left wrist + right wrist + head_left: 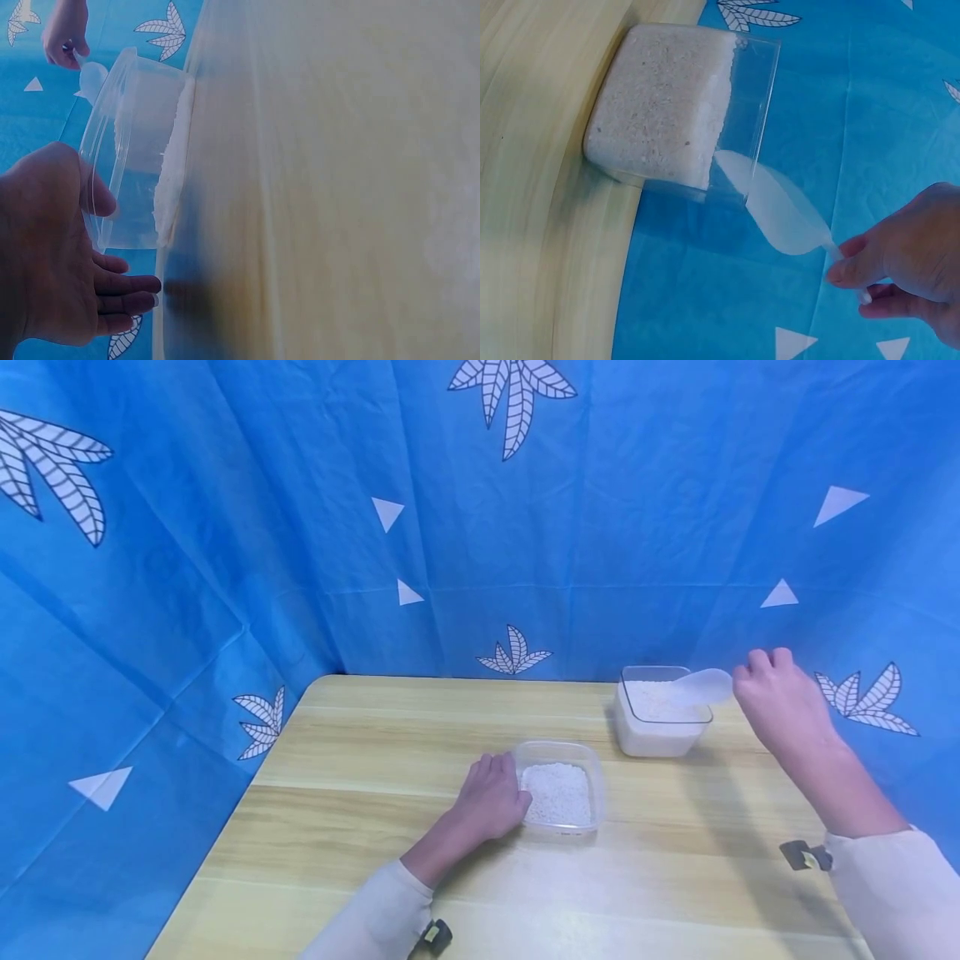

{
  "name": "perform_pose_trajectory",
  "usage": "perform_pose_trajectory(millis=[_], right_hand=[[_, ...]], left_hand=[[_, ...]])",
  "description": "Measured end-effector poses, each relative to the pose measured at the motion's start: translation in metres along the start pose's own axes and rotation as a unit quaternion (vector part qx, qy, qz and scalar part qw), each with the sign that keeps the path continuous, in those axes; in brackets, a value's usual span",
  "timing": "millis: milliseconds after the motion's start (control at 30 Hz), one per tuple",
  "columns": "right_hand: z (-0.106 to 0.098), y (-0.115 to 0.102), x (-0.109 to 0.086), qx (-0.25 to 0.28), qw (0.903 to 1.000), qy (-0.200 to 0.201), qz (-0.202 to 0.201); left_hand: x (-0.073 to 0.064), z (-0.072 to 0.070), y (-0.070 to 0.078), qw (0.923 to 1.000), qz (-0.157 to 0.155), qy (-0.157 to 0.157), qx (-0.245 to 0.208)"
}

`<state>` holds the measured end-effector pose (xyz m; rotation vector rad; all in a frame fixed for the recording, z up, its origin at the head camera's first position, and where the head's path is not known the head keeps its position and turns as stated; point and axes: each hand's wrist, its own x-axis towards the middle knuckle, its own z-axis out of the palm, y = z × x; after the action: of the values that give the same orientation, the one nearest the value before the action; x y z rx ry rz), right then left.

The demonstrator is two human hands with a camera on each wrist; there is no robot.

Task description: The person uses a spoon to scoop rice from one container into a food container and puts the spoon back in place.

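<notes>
The left hand (491, 797) is bracing the tub (558, 832), probably flexible, thumb hooked over its rim. The likely heavier box (656, 742) is holding grain (645, 697); the scoop (708, 687), stiff-looking, light, is leaning in, the right hand (783, 697) pinching its handle, the best hold.

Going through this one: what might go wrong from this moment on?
White grains may spill on the table if scooped across the gap between the fuller container and the shallowly filled container. The scoop might nudge the fuller container, which neither hand steadies. The right hand holds only the scoop's thin handle, so a load could twist it.
</notes>
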<state>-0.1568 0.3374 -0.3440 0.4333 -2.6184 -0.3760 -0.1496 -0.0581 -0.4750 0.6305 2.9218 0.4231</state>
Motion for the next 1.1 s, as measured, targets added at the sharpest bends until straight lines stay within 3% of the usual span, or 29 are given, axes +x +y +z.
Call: perform_pose_trajectory(millis=[200, 667, 1100], right_hand=[[0.002, -0.006, 0.008, -0.012, 0.9998, -0.01, -0.012], [0.034, -0.022, 0.015, -0.019, 0.9961, 0.066, -0.055], [0.047, -0.028, 0.015, -0.01, 0.9991, 0.017, -0.038]], left_hand=[[-0.002, -0.001, 0.001, 1.0, 0.001, 0.005, -0.004], [0.0, 0.0, 0.0, 1.0, -0.001, 0.004, -0.002], [-0.001, -0.001, 0.001, 0.9999, 0.003, 0.01, -0.004]])
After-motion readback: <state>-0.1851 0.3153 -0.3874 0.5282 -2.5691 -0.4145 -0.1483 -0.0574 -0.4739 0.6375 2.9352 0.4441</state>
